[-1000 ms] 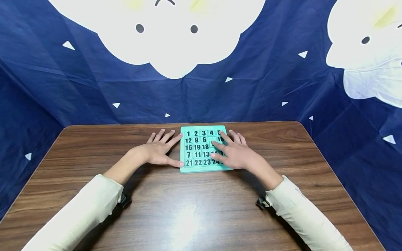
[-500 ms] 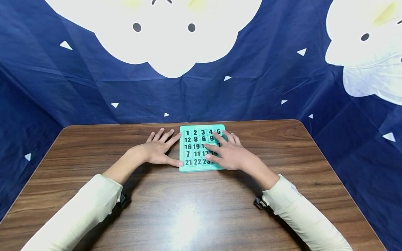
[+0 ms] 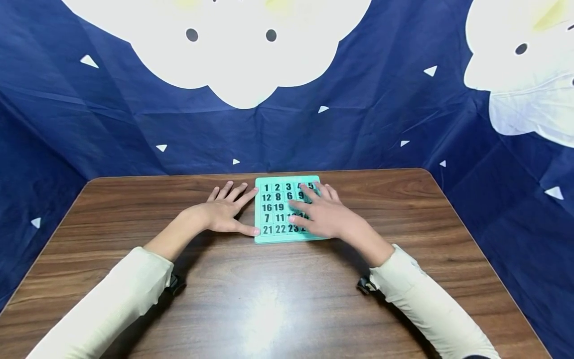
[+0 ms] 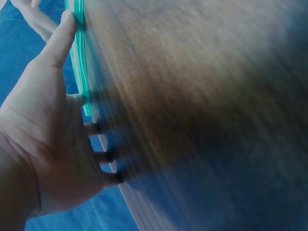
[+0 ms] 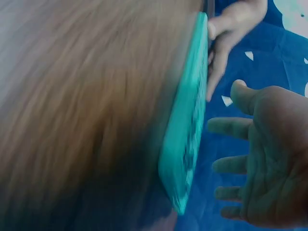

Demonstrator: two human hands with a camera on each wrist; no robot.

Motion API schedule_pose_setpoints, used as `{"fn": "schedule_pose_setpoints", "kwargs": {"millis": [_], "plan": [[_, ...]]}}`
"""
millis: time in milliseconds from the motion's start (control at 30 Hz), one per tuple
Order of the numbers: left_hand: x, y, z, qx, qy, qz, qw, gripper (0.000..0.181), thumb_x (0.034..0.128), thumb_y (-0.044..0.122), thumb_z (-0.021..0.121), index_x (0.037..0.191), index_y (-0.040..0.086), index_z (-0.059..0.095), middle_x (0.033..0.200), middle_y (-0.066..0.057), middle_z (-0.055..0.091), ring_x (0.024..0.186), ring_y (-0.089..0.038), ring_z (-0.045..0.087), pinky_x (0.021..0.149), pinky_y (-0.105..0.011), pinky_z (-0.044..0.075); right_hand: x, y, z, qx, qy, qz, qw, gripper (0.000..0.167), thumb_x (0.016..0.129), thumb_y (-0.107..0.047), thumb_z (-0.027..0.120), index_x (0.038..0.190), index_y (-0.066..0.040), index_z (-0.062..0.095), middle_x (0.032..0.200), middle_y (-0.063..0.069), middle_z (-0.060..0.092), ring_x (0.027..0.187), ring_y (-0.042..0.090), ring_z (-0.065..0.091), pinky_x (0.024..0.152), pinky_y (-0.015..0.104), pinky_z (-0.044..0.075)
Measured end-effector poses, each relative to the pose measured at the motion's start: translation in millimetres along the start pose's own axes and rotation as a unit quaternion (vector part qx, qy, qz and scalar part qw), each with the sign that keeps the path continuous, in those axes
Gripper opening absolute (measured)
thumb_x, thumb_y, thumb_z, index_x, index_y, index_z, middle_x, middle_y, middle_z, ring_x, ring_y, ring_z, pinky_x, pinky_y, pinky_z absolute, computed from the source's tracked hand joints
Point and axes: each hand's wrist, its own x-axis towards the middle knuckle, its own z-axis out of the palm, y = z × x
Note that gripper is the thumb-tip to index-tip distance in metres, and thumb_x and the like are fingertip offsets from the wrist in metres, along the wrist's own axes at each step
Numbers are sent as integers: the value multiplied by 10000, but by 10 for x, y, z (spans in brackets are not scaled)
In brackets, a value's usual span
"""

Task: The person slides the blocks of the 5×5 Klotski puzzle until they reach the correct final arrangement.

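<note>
"The hands?"
"Spread wide: thumb and forefinger of the left hand [image 3: 219, 216] touch the edge of a flat turquoise black-numbered board [image 3: 272, 202]; the right hand [image 3: 327, 214] is over its other side, contact unclear."
"Beneath?"
"Brown wood-grain table [image 3: 215, 304], navy cloth [image 3: 202, 124] beyond both hands."
</note>
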Motion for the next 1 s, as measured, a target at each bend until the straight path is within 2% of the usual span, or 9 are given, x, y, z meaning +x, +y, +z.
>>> {"fn": "schedule_pose_setpoints", "kwargs": {"millis": [100, 233, 500, 567, 733, 867, 1000], "plan": [[-9, -16, 2, -10, -24, -23, 10000, 1305, 904, 937, 646, 1840, 323, -25, 1927, -128, -58, 1756, -518, -145, 1391, -753, -87, 124, -124, 30, -11, -154, -199, 9997, 651, 1182, -672, 379, 1771, -394, 387, 1925, 128, 54, 1780, 482, -29, 1416, 735, 29], [-18, -29, 10, -23, -19, -17, 10000, 1304, 906, 939, 642, 1840, 319, -25, 1927, -131, -59, 1755, -521, -145, 1390, -756, -82, 187, -176, 61, -92, -356, -156, 9992, 642, 1180, -689, 345, 1776, -451, 337, 1931, 99, 10, 1782, 467, -59, 1417, 730, 16], [-18, -16, 6, -36, 53, 42, 10000, 1313, 900, 933, 658, 1841, 316, -19, 1927, -135, -57, 1753, -524, -146, 1392, -755, -76, 18, 43, 23, -112, -351, 130, 9992, 623, 1185, -662, 378, 1770, -449, 356, 1926, 129, 34, 1777, 485, -65, 1420, 721, -3], [-14, -11, -3, -26, 50, 38, 10000, 1315, 898, 933, 660, 1841, 320, -21, 1927, -132, -60, 1754, -519, -149, 1394, -750, -79, -2, 40, 8, -127, -294, 143, 9994, 632, 1185, -657, 389, 1773, -428, 363, 1924, 141, 50, 1777, 492, -48, 1420, 722, 8], [-2, -5, -26, 7, -1, 30, 10000, 1311, 901, 934, 653, 1839, 325, -31, 1927, -128, -68, 1755, -513, -155, 1393, -750, -87, 96, -168, -12, -220, -133, -51, 9997, 646, 1181, -653, 410, 1772, -392, 387, 1920, 145, 90, 1779, 488, 4, 1419, 726, 37], [-3, -16, -24, -40, -62, 3, 10000, 1300, 909, 937, 640, 1838, 331, -38, 1927, -128, -73, 1756, -513, -158, 1385, -760, -98, 240, -329, 14, -144, -261, -266, 9992, 653, 1177, -677, 383, 1781, -432, 339, 1929, 113, 44, 1784, 468, -24, 1419, 728, 25], [1, -24, -8, -65, -83, -7, 9999, 1296, 910, 943, 631, 1837, 336, -42, 1926, -124, -78, 1756, -509, -163, 1382, -762, -105, 284, -339, 44, -202, -400, -251, 9987, 657, 1171, -700, 356, 1784, -474, 292, 1931, 99, 17, 1784, 461, -39, 1420, 724, 22]]}}
